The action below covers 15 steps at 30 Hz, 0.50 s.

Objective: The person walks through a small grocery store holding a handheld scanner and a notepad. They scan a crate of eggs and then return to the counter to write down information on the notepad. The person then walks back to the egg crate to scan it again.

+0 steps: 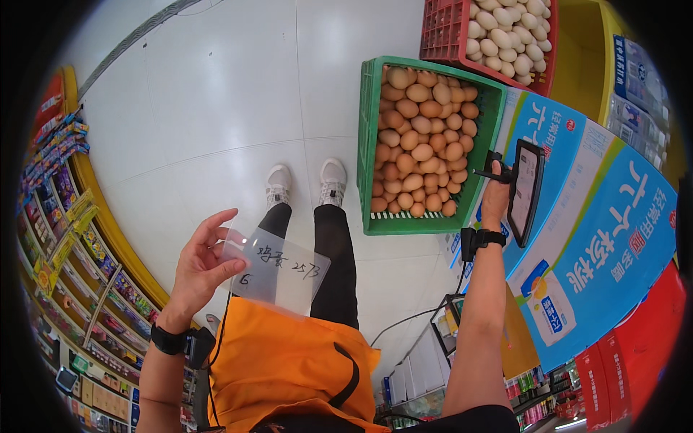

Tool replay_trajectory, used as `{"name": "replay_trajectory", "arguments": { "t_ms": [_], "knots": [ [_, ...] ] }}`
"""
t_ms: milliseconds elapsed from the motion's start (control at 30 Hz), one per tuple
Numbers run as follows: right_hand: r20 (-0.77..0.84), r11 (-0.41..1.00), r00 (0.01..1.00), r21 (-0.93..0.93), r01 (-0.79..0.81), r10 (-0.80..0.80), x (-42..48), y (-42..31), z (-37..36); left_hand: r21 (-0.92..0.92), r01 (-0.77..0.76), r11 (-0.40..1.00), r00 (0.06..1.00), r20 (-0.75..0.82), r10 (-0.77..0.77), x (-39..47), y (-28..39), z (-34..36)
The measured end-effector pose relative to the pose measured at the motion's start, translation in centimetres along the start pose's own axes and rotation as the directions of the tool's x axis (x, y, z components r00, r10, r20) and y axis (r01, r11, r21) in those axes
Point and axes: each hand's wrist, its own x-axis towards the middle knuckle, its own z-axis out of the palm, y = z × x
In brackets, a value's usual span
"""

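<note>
In my left hand (214, 262) is a clear plastic sheet (287, 276) with black handwriting on it, pinched at its left edge between thumb and fingers. The sheet hangs above my orange apron (292, 357) and trouser legs. My right hand (495, 200) grips the black clamp of a sign holder (526, 195), whose dark-framed panel bears writing. That hand is beside the right rim of a green plastic crate (368, 157). Many brown eggs (422, 146) fill the crate. Part of the clamp is hidden behind my fingers.
A red crate (441, 32) of pale eggs (509, 38) stands beyond the green one. Blue printed cartons (606, 238) are stacked along the right. Shelves of packaged snacks (76, 238) curve along the left. A black cable (400, 319) runs toward my right wrist.
</note>
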Motion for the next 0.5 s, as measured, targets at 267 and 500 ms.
{"name": "replay_trajectory", "arguments": {
  "t_ms": [267, 500],
  "knots": [
    [-0.085, 0.947, 0.996, -0.32, -0.037, 0.01, 4.2, 9.9, 3.5, -0.024, 0.062, 0.998, 0.998, 0.032, -0.061, 2.7, -1.0, 0.1],
    [-0.252, 0.944, 0.968, -0.315, -0.094, 0.012, 2.9, 8.4, 5.3, -0.023, 0.087, 0.996, 0.995, 0.058, -0.085, 3.3, -0.7, 0.2]
  ]
}}
